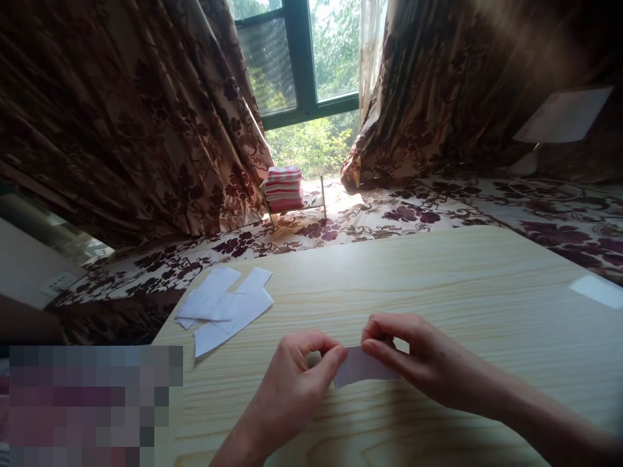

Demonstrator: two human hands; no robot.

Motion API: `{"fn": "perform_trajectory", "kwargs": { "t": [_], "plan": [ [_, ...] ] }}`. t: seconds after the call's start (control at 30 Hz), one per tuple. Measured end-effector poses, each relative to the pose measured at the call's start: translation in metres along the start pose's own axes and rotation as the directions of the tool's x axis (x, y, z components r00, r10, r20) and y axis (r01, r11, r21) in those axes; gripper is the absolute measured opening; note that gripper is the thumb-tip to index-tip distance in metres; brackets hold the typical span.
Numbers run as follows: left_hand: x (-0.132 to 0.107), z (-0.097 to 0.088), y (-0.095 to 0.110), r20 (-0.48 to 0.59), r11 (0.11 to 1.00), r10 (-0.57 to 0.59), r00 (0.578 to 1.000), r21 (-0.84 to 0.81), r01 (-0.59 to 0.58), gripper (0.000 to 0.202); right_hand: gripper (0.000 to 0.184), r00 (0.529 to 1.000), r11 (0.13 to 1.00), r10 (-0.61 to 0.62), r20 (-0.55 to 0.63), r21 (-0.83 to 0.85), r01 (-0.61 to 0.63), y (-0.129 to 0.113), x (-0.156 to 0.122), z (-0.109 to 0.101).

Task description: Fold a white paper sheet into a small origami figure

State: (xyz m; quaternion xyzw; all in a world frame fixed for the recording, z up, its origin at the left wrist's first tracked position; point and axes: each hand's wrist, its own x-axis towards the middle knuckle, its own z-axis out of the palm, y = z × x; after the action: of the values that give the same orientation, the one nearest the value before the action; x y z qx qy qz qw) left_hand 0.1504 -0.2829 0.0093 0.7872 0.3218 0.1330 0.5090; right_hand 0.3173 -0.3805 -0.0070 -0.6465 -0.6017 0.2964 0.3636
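Observation:
A small white slip of paper [360, 367] lies low over the light wooden table [438, 285], near its front edge. My left hand [292, 383] pinches the slip's left end between thumb and forefinger. My right hand [413, 357] pinches its upper right part, fingers curled over the paper. Both hands meet at the slip. A loose pile of white paper pieces [226, 308] rests at the table's left corner, well away from my left hand.
Floral cloth covers the ledge behind the table, with brown floral curtains on both sides of a window [302, 65]. A small striped pink-and-white object on a wooden stand [285, 189] sits by the window. A white lamp [559, 120] is at the right.

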Motion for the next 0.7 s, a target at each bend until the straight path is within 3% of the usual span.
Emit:
{"fn": "perform_trajectory", "kwargs": {
  "t": [0.1, 0.23, 0.37, 0.57, 0.7],
  "plan": [
    [0.0021, -0.0014, -0.0018, -0.032, 0.998, -0.054, 0.998, 0.019, 0.055, 0.024, 0.025, 1.0, 1.0, 0.025, -0.001, -0.014, -0.025, 0.0025, -0.0001, -0.002],
    [0.0042, -0.0035, -0.0025, 0.021, 0.996, -0.085, 0.996, -0.016, 0.085, 0.025, 0.028, 0.998, 0.999, 0.039, 0.047, 0.003, -0.039, 0.0028, -0.0008, -0.0077],
    [0.0022, -0.0029, 0.0002, 0.057, 0.998, -0.055, 0.997, 0.046, 0.053, 0.022, 0.027, 0.996, 1.0, 0.02, 0.087, -0.015, -0.019, 0.0031, -0.0017, -0.0086],
    [-0.0003, 0.0025, 0.0005, 0.059, 0.989, 0.077, 0.995, 0.121, -0.084, 0.017, 0.023, 0.993, 0.999, 0.027, 0.117, 0.018, -0.03, 0.0042, -0.0021, -0.0019],
    [-0.0006, 0.0028, 0.0011, 0.026, 0.989, 0.053, 0.998, 0.139, -0.056, 0.021, 0.025, 0.994, 1.0, -0.011, 0.108, 0.007, 0.01, 0.0031, -0.0018, -0.0024]
  ]
}}
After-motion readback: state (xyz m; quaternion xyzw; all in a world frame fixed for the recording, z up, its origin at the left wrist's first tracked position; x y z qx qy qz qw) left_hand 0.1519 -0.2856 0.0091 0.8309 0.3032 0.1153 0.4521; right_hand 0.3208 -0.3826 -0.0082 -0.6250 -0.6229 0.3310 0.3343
